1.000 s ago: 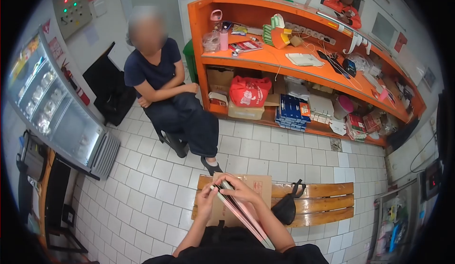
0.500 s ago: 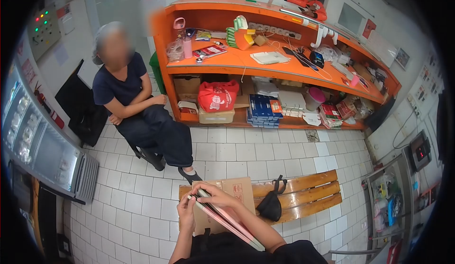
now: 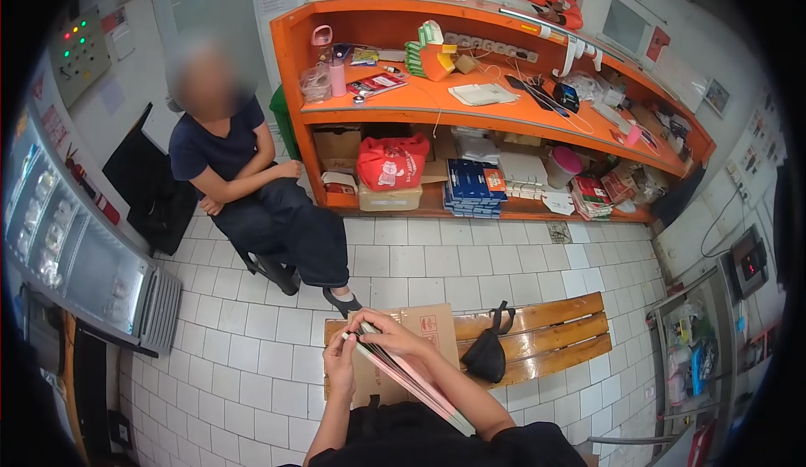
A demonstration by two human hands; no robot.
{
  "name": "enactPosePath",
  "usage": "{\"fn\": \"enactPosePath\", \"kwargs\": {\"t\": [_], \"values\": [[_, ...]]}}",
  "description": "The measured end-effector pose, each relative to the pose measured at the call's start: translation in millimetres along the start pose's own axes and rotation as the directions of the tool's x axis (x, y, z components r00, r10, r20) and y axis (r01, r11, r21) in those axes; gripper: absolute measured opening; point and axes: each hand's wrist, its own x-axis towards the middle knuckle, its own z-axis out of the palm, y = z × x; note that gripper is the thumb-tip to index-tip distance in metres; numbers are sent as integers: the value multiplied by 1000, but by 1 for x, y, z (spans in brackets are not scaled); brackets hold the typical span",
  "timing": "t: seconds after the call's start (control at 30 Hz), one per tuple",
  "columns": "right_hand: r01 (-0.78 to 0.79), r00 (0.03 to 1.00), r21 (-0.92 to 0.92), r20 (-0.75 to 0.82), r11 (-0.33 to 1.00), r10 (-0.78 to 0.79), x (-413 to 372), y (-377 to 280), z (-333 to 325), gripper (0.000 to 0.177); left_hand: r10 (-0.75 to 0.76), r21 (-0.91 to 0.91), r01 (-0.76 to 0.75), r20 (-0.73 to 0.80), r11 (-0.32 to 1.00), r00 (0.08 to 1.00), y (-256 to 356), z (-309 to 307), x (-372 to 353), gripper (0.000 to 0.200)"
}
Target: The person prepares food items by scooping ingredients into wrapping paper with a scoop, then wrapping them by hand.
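A bundle of long, flat sheets with pink and pale green edges slants from my hands toward my right forearm. Its exact kind does not show. My left hand pinches the upper end of the bundle with closed fingers. Wrapped over the same end is my right hand, its fingers bent around the sheets. Beneath both hands, a brown cardboard box with red print rests on a slatted wooden bench. A small black bag lies on the bench, to the right of the box.
A person sits on a stool at the left with arms crossed, one foot near the bench. Ahead stands an orange counter with papers, cables and boxes. A glass-door fridge is at left, a metal rack at right.
The view has shifted slightly, so the room appears a little further right. Both hands stay on the upper end of the sheets, with only small finger movement.
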Motion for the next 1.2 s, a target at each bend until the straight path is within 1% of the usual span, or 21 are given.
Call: {"fn": "enactPosePath", "kwargs": {"t": [0.07, 0.2, 0.23, 0.27, 0.3, 0.33, 0.4, 0.43, 0.47, 0.5, 0.6, 0.67, 0.7, 0.73, 0.77, 0.8, 0.87, 0.9, 1.03, 1.1, 1.2], "values": [[20, 1000, -86, 4, 996, -20, 0, 1, 1, 17, -18, -12, 18, -3, 1000, 1000, 2, -1, -1, 25], [53, 999, -113, 8, 992, -53, -1, 1, 3, 20, -5, -33, 6, 11, 999, 1000, 3, 0, -2, 24], [52, 998, -166, -14, 985, -55, -2, -1, 2, 22, 1, -36, 0, 20, 999, 1000, 4, -1, -1, 23], [50, 998, -216, -29, 975, -57, -2, -2, 2, 23, 8, -43, -9, -13, 999, 1000, 4, -2, -1, 23], [47, 997, -211, -43, 976, -57, -2, -6, 3, 29, 23, 6, -23, 9, 1000, 1000, 7, -2, -1, 22], [48, 999, -205, -1, 978, -49, -2, -10, 3, 29, 41, 50, -42, 31, 998, 999, 6, -2, -1, 22], [56, 998, -314, -22, 948, -67, -2, -16, 3, 33, 58, 37, -58, -9, 998, 998, -2, -5, 0, 21], [46, 998, -371, -20, 927, -58, -3, -16, 4, 36, 32, 34, -32, -2, 999, 999, -2, -4, 0, 21], [55, 998, -365, 10, 929, -55, -2, -17, 6, 36, 6, 32, -7, 10, 999, 1000, -3, -3, -1, 21], [63, 998, -404, 4, 912, -67, -2, -19, 7, 37, 61, 86, -61, -2, 994, 998, -2, -2, -1, 22], [84, 996, -461, 11, 884, -89, -1, -20, 10, 38, 84, 147, -78, -40, 986, 996, 5, 4, -5, 17], [29, 998, -473, -41, 881, -54, -1, -23, 11, 35, 90, 137, -80, -66, 987, 994, 3, 4, -5, 18], [41, 999, -467, -13, 883, -53, -1, -28, 12, 35, 117, 140, -107, -62, 984, 991, 2, 5, -5, 20], [35, 996, -487, -54, 873, -70, -1, -36, 14, 30, 145, 145, -134, -64, 980, 987, 0, 6, -5, 21], [29, 992, -504, -89, 863, -85, 1, -40, 16, 26, 145, 172, -134, -52, 976, 988, -4, 3, -4, 28], [44, 996, -492, -50, 869, -78, 3, -40, 16, 26, 153, 175, -136, -93, 975, 984, -2, 4, -5, 28], [33, 992, -524, -85, 851, -90, 3, -39, 13, 17, 323, 394, -276, -59, 877, 944, 5, 11, -7, 29], [24, 991, -520, -101, 854, -90, 4, -39, 13, 12, 286, 407, -230, -79, 884, 955, 3, 11, -8, 32], [23, 992, -533, -91, 846, -85, 1, -31, 10, 12, 210, 327, -140, -188, 935, 959, -2, 14, -13, 33], [-24, 997, -560, -72, 828, -20, -1, -29, 9, 14, 243, 97, -224, -292, 970, 925, -3, 18, -15, 30], [-27, 998, -581, -66, 814, -13, 1, -33, 11, 17, 171, 29, -169, -241, 985, 956, -11, 15, -13, 26]]}}
